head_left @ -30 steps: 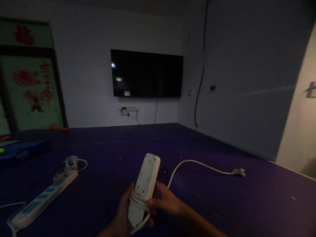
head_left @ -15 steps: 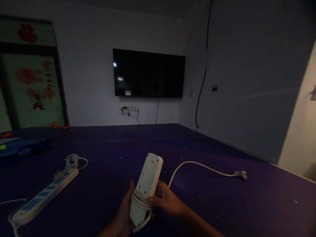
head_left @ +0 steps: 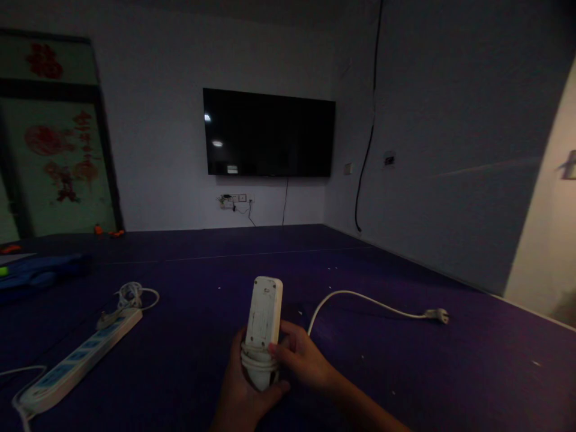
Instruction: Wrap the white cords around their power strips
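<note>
A white power strip is held underside up in front of me, with several turns of its white cord wound round the lower part. My left hand wraps round the lower end from the left and below. From the right, my right hand is closed at the strip's edge, its thumb pressing on the wound cord. A loose length of cord curves away over the purple surface to a plug lying on the right.
A second power strip with blue sockets lies at the left, its cord bundled at the far end. Dark blue cloth and small orange things lie farther back. A television hangs on the wall.
The held strip has tilted more upright and shifted slightly left. My left hand has moved round its lower end, the thumb now across the bottom; my right hand stays at the cord.
</note>
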Motion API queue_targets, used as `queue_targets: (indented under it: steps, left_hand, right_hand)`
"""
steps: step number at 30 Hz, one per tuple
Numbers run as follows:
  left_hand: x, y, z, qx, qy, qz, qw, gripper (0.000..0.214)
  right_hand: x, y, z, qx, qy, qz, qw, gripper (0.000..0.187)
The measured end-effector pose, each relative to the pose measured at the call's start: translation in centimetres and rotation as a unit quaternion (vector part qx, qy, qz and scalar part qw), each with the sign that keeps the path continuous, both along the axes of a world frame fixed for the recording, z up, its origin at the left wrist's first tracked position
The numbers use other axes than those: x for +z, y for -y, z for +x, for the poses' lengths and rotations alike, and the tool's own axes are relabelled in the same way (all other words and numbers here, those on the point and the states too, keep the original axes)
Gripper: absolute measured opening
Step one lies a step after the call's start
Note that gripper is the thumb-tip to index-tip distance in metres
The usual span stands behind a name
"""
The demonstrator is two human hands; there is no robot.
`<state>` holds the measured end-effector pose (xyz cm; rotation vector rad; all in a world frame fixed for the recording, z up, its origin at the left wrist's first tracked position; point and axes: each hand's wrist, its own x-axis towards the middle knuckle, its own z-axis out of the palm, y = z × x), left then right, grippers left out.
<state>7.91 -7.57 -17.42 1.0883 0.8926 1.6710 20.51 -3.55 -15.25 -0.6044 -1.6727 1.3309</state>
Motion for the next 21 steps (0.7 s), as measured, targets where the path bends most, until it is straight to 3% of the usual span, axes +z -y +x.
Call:
queue_targets:
  steps: [6,13,16,21]
  left_hand:
    - [-0.1,-0.5,-0.1,0.008,0.013,-0.033,0.999,0.085]
    - [1.3,0.0,-0.6,0.001,0.048,-0.084,0.995,0.077]
    - [1.7,0.5,-0.6,-0.032,0.055,-0.107,0.992,0.075]
    - [1.2,0.3,-0.7,-0.093,0.074,-0.084,0.989,0.079]
  right_hand:
    - [0.2,0.4,-0.3,-0.015,0.046,0.007,0.999,0.057]
    - [1.2,0.4,0.1,-0.042,0.058,0.029,0.997,0.050]
    - [1.2,0.3,0.3,-0.030,0.033,0.020,0.999,0.052]
    - [1.6,0.5,0.3,0.014,-0.035,0.020,0.999,0.049]
